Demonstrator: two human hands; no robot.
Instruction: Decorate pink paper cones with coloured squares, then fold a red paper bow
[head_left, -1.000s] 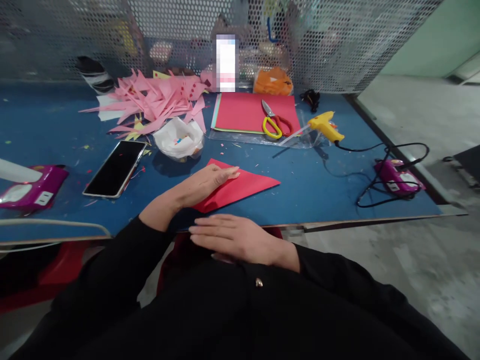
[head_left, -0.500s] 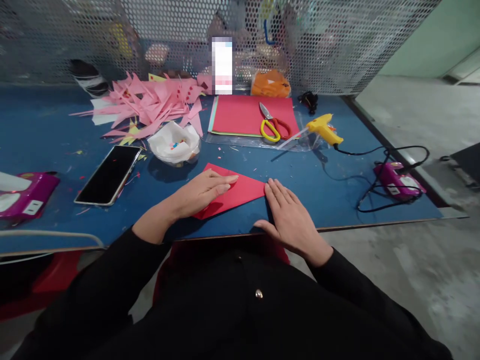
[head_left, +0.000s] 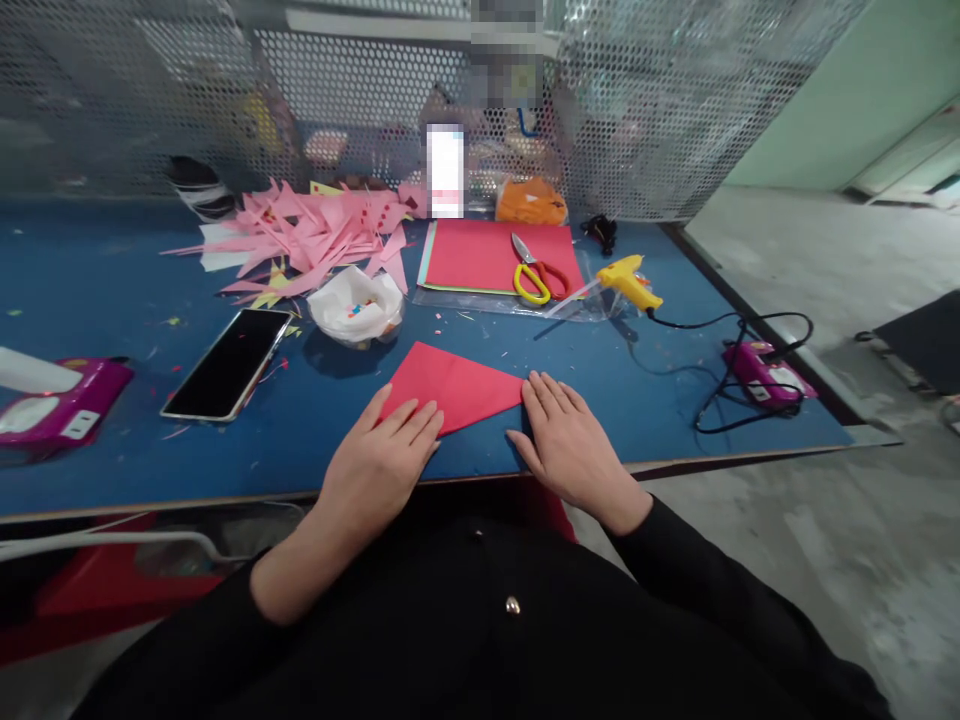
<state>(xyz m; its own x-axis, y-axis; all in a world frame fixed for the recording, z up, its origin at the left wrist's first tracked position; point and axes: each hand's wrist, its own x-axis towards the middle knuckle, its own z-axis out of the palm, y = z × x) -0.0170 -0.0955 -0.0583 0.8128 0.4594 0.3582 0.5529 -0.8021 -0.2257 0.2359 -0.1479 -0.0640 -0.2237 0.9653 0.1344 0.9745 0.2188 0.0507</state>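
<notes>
A folded sheet of red paper (head_left: 454,385) lies flat on the blue table between my hands, its narrow tip toward the right. My left hand (head_left: 386,450) rests with outstretched fingers on the paper's lower left part, covering that corner. At the other end, my right hand (head_left: 566,435) lies flat with its fingertips touching the narrow tip and its thumb apart. Neither hand grips anything. Behind the paper sits a bowl (head_left: 358,308) lined with white tissue, with small coloured bits inside.
Scissors (head_left: 534,278) lie on a stack of red paper (head_left: 472,250) at the back. A yellow glue gun (head_left: 630,283) trails a cable to a purple power strip (head_left: 765,375). On the left are pink paper scraps (head_left: 322,235), a phone (head_left: 229,365) and another purple power strip (head_left: 67,405).
My left hand has slid from the middle of the red paper down to its lower left edge. My right hand stays at the tip. The camera view has tilted slightly upward.
</notes>
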